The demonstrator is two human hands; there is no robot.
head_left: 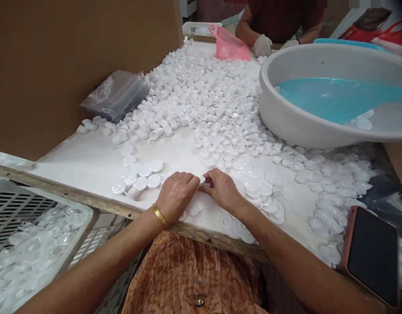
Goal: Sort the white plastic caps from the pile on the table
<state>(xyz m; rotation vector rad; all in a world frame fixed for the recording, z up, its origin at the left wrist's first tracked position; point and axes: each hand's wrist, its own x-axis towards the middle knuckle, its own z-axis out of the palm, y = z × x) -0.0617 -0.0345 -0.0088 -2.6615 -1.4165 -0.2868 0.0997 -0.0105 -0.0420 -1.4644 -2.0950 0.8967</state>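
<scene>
white crate [86, 213]: below the worktop [83, 161], far left, piled with small white parts [50, 244].
brown panel [80, 65]: upright along the worktop's left side.
clear-bagged packet [116, 93]: lying just beside the panel, touching the broad heap [214, 96] of cup-like white parts.
loose discs [140, 181]: a small cluster near the front edge, some overlapping.
left hand [178, 196]: back upward, gold bangle [160, 215] at the wrist; grip curled in, fingertips hidden, so i cannot tell what it has hold of.
held piece [202, 179]: small and white, between both hands over the front of the worktop, mostly covered.
right hand [222, 189]: grip nearly closed, thumb and index finger pinching the held piece.
pink scoop [232, 46]: at the heap's far edge.
co-worker's gloved hand [263, 45]: across the worktop, just beside the scoop.
stacked discs [261, 196]: overlapping, near the right forearm.
grey tub [286, 113]: right side, something blue and a few white discs inside.
phone [373, 257]: near right corner, screen dark.
</scene>
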